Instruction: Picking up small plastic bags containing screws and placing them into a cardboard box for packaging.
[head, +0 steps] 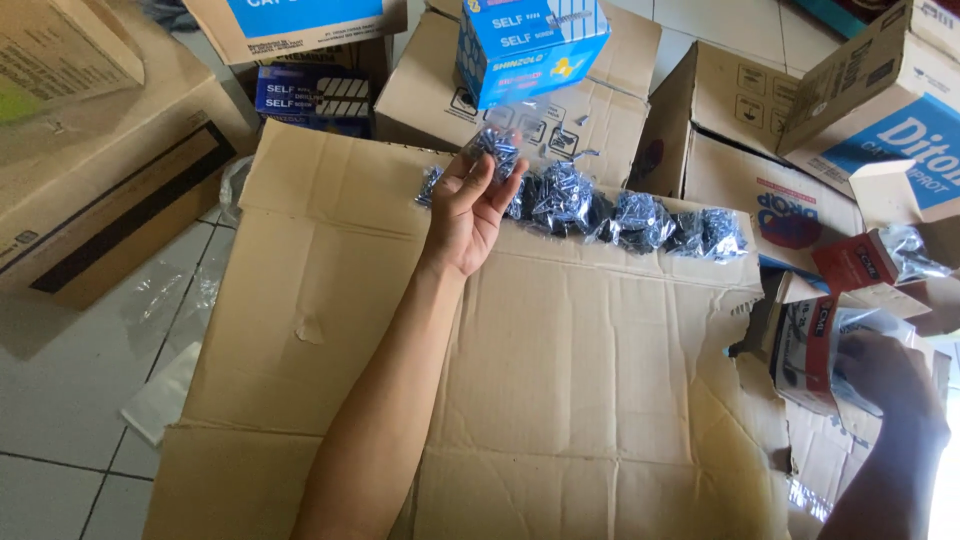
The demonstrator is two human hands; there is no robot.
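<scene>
Near the upper middle of the frame, the left hand [470,205] pinches a small clear bag of dark screws [497,150] above the row of screw bags [625,218] on flattened cardboard [560,380], likely adding it there, while the right hand [890,385] clasps an open red-and-white box [812,345] at right.

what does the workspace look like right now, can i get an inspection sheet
surface: flattened cardboard sheet on a white tile floor, torn at its right edge
job's things: row of small clear bags of dark screws along the sheet's far edge; red and white box with a clear bag in it
clutter: loose clear plastic on the tiles at left
grippers: left hand holds one screw bag at the left end of the row; right hand is on the red and white box
cables: nothing seen
surroundings: brown cartons all round, a blue box behind the row
</scene>
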